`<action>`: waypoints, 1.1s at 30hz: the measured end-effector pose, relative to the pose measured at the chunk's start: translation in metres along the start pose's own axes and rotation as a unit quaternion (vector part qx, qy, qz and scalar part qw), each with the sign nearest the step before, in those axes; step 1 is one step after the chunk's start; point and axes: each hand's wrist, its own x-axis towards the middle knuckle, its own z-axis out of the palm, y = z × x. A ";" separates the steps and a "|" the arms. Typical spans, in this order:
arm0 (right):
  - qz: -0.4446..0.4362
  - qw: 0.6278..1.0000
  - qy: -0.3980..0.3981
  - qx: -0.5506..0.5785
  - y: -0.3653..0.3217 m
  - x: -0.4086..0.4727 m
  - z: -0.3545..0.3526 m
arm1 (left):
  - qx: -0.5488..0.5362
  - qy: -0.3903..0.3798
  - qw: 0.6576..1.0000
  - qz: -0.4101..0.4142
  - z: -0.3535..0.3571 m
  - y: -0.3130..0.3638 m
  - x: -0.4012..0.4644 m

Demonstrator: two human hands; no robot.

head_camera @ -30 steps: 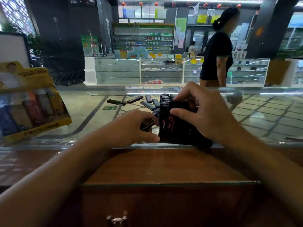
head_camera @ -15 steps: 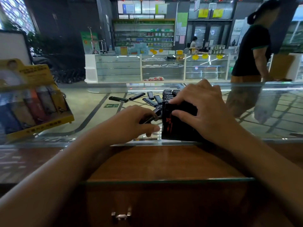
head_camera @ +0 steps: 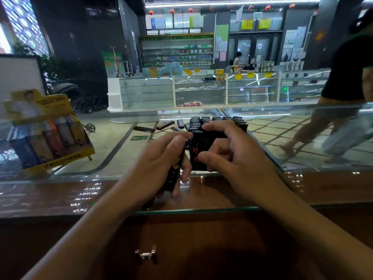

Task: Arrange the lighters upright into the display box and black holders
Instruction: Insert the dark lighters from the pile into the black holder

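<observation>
Head view: left hand (head_camera: 161, 158) curled around black lighters (head_camera: 173, 174), tilted, just left of black holder (head_camera: 203, 150) on glass counter (head_camera: 60, 190). Right hand (head_camera: 232, 158) gripping holder's near side, fingertip on an upright lighter. Loose lighters (head_camera: 144, 129) lying behind; yellow display box (head_camera: 46, 134) far left, blurred, apparently partly filled.

The shop is rather dim, lit mostly by a ceiling light strip (head_camera: 232, 0) and a bright window (head_camera: 22, 23) at left. The glass counter (head_camera: 60, 190) carries glare spots and reflections. Edges bend from the wide lens. The passing person (head_camera: 347, 77) looks blurred, perhaps by motion.
</observation>
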 end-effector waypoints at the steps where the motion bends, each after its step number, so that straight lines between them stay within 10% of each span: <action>1: 0.007 1.000 -0.014 0.022 -0.001 -0.005 0.004 | -0.018 -0.008 1.000 -0.010 0.008 0.001 -0.006; 9: 0.071 0.985 -0.069 0.144 0.005 -0.010 0.008 | -0.040 -0.082 0.995 -0.038 0.022 0.002 -0.010; 16: 0.149 0.959 0.071 0.231 0.009 -0.005 0.002 | -0.001 -0.064 0.995 -0.078 0.020 -0.002 -0.013; 33: 0.096 0.972 0.067 0.204 0.004 -0.009 0.002 | -0.030 -0.075 0.995 -0.057 0.016 -0.003 -0.016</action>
